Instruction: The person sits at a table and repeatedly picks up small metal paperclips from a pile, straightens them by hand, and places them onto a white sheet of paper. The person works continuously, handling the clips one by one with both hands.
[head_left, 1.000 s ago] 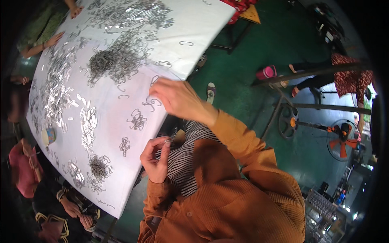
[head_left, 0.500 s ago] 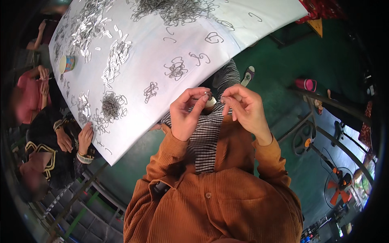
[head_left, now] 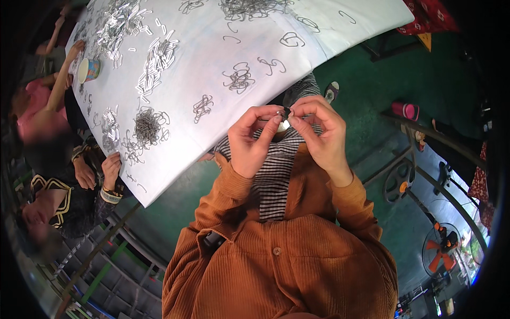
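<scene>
"Working at what, right now?"

"Fingertip work on one small dark piece, a little above the centre of the frame. The left hand pinches it from one side with thumb and forefinger, and the right hand meets it from the other, so both grips look closed on it"

"And what does the next move call for?"

"A steady hold from the left, I'd judge, with fine, light control from the right"

"How does it look?"

"Dark, tiny, mostly covered by fingertips; its shape is too small to tell. A pale patch shows just below, and I can't say whether it belongs to it"

"What's around?"

"Striped trousers beneath; then, filling the upper left, the white table, bearing a loose cluster of bent wires, a denser dark heap, shiny strips and a cup"
</scene>
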A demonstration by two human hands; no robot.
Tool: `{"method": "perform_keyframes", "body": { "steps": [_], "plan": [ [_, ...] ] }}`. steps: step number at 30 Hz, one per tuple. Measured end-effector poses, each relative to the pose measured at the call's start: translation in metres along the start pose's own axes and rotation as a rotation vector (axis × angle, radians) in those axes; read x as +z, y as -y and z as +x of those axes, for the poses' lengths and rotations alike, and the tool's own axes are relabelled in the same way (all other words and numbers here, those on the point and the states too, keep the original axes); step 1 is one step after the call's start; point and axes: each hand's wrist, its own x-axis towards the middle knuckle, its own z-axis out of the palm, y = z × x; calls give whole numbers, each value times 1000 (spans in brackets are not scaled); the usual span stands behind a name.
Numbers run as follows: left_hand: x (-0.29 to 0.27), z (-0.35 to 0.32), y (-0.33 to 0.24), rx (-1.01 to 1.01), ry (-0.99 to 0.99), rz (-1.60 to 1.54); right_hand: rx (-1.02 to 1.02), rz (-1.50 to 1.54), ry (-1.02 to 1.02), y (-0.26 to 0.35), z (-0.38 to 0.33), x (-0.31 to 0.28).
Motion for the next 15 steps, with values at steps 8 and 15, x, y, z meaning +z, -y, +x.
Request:
{"method": "perform_keyframes", "body": {
  "steps": [8,15],
  "plan": [
    [-10,-4,-13,195,78,261,-150,-40,-24,-2,-5,16],
    [-152,52,-10,245,-403,759,-155,-41,7,7,-8,21]
  ]
}}
